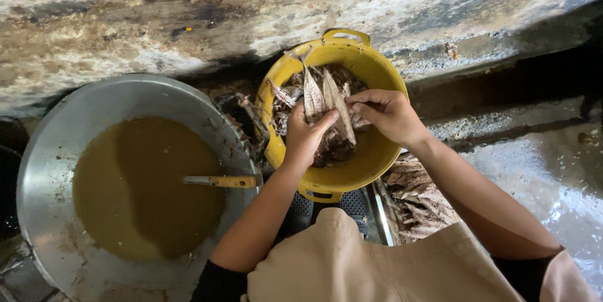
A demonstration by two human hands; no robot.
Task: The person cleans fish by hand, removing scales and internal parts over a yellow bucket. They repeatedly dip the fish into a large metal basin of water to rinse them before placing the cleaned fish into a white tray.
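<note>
Gripping a few flat, dried, pale-brown split fish [323, 98] over a round yellow plastic basin [370, 164], the left hand [304, 138] closes its fingers round their lower ends while the right hand [386, 113] pinches their upper sides. The fish look stiff, ribbed and papery. More lie heaped in the basin. Beside it sits a wide, dented metal wok [56, 145] of murky brown oil with a yellow-handled ladle [223, 181].

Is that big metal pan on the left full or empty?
Partly full: the big round metal pan holds a pool of brownish-yellow liquid, with bare metal around it.
</note>
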